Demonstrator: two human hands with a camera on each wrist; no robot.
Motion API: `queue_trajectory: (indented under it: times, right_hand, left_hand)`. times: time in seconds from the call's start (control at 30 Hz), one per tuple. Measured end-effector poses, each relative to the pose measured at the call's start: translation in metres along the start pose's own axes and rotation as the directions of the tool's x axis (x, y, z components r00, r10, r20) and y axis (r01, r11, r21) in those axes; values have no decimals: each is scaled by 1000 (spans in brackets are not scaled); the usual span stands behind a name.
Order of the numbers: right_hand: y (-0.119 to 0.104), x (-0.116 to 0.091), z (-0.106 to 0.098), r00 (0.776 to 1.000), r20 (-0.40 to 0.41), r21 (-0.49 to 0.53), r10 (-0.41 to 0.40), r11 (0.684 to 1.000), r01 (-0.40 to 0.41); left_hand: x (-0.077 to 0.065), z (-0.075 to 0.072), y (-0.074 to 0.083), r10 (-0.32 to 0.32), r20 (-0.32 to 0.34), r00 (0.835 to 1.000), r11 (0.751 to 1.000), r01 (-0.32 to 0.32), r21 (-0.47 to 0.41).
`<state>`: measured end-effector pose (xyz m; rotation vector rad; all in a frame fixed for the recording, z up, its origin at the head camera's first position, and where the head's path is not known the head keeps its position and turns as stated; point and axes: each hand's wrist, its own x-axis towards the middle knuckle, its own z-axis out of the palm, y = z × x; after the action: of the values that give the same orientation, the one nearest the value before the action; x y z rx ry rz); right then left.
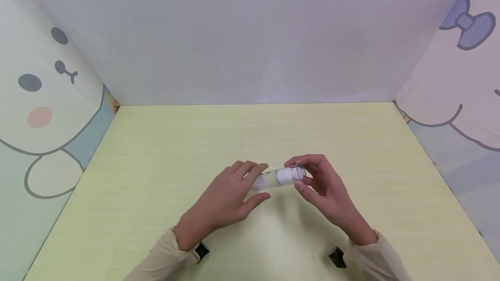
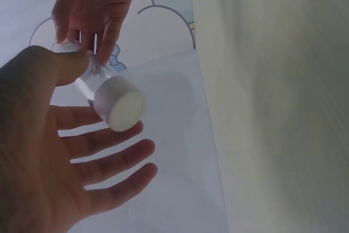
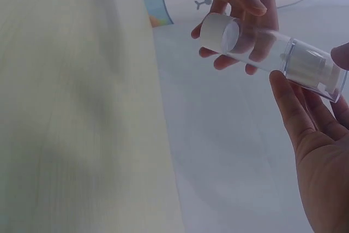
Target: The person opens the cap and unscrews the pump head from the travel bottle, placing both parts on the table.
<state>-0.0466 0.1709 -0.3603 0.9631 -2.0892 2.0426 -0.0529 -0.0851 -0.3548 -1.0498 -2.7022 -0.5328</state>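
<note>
A clear pump bottle (image 1: 269,179) is held lengthwise above the table. One end has a thick white base (image 2: 128,110); at the other, a white pump top (image 3: 311,66) shows through a clear cap. My right hand (image 1: 326,190) holds the capped end, thumb on one side and fingers on the other. My left hand (image 1: 230,194) is around the white base end, its thumb and fingers apart. In the left wrist view its fingers (image 2: 117,159) are spread and nearly straight, and the thumb overlaps the bottle's side.
A pale yellow wooden table (image 1: 156,142) lies below the hands. Behind it stands a plain grey-white wall (image 1: 250,38), with cartoon-printed panels (image 1: 39,68) at both sides. A small black object (image 1: 337,257) sits by the right sleeve, and another (image 1: 202,251) by the left sleeve.
</note>
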Motion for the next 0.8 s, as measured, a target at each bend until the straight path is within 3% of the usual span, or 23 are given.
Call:
queue_trajectory:
  times: [0.3, 0.4, 0.5, 0.57, 0.63, 0.8]
  right_hand:
    - [6, 4, 3, 1000, 26, 27, -6, 1000, 5]
    - [7, 6, 4, 999, 36, -42, 11, 999, -10]
    - [9, 9, 5, 998, 57, -185, 2, 983, 9]
    - [10, 11, 5, 996, 86, -312, -31, 948, 56]
    - [12, 12, 7, 989, 124, -434, -78, 892, 125]
    - [18, 15, 12, 959, 227, -649, -170, 708, 280]
  left_hand:
    - [2, 3, -1, 31, -8, 999, 999, -32, -27]
    - [1, 2, -3, 25, -10, 1000, 1000, -25, -14]
    - [0, 0, -5, 18, -14, 1000, 1000, -18, 2]
    - [0, -1, -7, 15, -16, 1000, 1000, -15, 10]
    - [-1, -1, -7, 14, -17, 1000, 1000, -14, 13]
    - [-2, 0, -8, 15, -11, 1000, 1000, -15, 15]
